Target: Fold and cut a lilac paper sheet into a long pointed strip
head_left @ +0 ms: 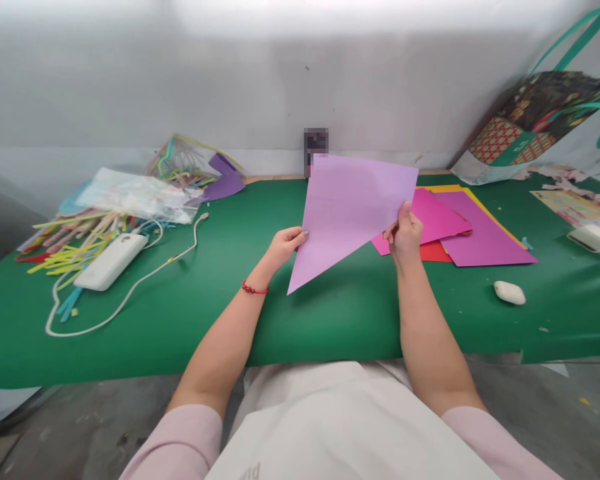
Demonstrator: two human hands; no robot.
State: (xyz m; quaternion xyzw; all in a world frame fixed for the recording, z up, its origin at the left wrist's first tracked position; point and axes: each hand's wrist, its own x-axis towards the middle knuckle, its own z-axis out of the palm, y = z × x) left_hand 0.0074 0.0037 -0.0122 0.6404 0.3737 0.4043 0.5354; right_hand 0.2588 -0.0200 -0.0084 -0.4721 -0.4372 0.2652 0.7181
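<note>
I hold a light purple paper sheet [347,210] up above the green table [330,313], tilted so one corner points down toward me. My left hand [286,245] pinches its left edge, a red string bracelet on that wrist. My right hand [405,235] grips the right edge, fingers curled behind the sheet and thumb on the front. Behind the sheet lies a stack of coloured papers [473,230]: magenta, purple, red and yellow.
At the left lie a white power bank [111,261] with its cable [130,290], a heap of coloured strips [77,250] and a plastic bag [135,193]. A white eraser-like lump [509,292] sits at the right. A patterned bag [535,120] leans on the wall.
</note>
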